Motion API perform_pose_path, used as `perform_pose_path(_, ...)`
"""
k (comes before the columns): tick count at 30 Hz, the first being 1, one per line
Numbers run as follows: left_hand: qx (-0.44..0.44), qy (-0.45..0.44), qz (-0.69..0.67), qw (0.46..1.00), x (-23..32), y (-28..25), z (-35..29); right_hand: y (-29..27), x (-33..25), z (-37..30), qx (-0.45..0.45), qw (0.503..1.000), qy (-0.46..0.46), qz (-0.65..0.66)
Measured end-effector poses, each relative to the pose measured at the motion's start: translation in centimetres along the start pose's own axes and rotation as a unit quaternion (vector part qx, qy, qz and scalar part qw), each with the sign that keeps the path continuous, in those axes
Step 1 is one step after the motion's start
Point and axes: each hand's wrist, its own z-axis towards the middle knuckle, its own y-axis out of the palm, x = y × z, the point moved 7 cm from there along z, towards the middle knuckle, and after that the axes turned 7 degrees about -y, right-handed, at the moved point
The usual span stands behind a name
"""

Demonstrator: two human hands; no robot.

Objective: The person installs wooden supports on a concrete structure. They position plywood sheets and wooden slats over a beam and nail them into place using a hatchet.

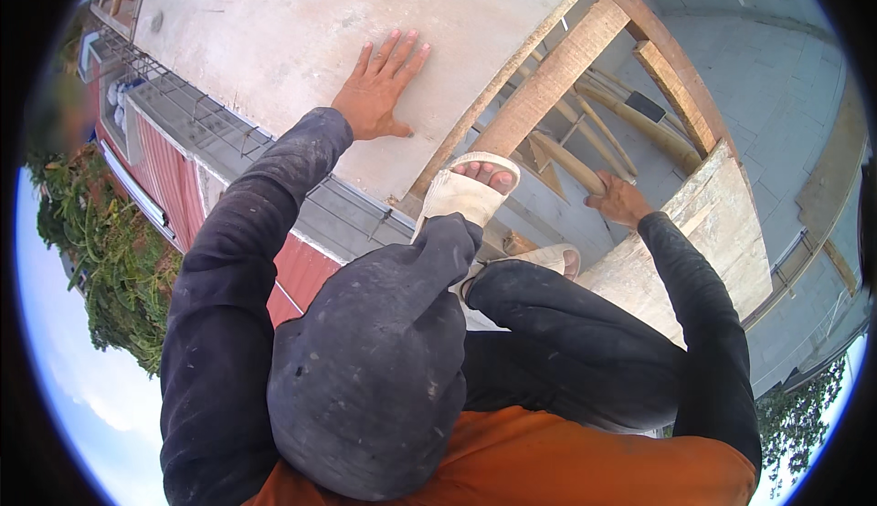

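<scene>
My left hand (pixel 379 90) lies flat on a large pale plywood sheet (pixel 292 22), its fingers spread and nothing in them. On the right, my right hand (pixel 618 203) reaches down beside an opening in the wooden frame. Its fingers close round the near end of a light brown wooden pole (pixel 568 161), which slants away into the opening. Whatever lies under the palm is hidden. Between my hands, a thick wooden beam (pixel 553 77) crosses the opening, and my sandalled foot (pixel 470 186) rests at its near end.
Beneath the frame, several poles (pixel 639 122) stand or lean far below, above a grey block wall or floor (pixel 776 77). A second plywood piece (pixel 703 232) sits right of my right hand. Steel bars (pixel 206 113) run along the concrete edge at left, past red corrugated sheeting (pixel 169 173).
</scene>
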Motion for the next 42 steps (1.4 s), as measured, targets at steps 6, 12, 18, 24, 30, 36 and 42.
perform_pose_path(6,-0.161,0.038,0.131,0.978,2.9,0.4,2.3,11.4,-3.0,8.4,-0.029,0.995,-0.066,-0.074)
perform_pose_path(12,-0.178,0.03,0.131,0.975,2.7,1.1,2.6,14.0,-9.9,8.6,-0.047,0.983,-0.17,-0.048)
perform_pose_path(18,-0.176,0.026,0.125,0.976,2.6,1.4,2.1,13.3,-8.0,9.3,-0.016,0.991,-0.128,-0.031)
perform_pose_path(24,-0.191,0.01,0.137,0.972,3.1,1.2,2.3,15.8,1.2,12.6,0.061,0.98,0.086,0.17)
perform_pose_path(30,-0.193,-0.004,0.152,0.969,2.7,1.5,2.4,16.1,-7.8,9.6,-0.034,0.98,-0.19,0.043)
perform_pose_path(36,-0.187,0.002,0.164,0.969,2.7,1.5,2.7,12.5,-4.7,10.7,0.028,0.985,-0.171,-0.015)
perform_pose_path(42,-0.176,0.012,0.137,0.975,3.2,1.6,2.8,17.6,3.4,13.8,0.031,0.996,0.052,0.062)
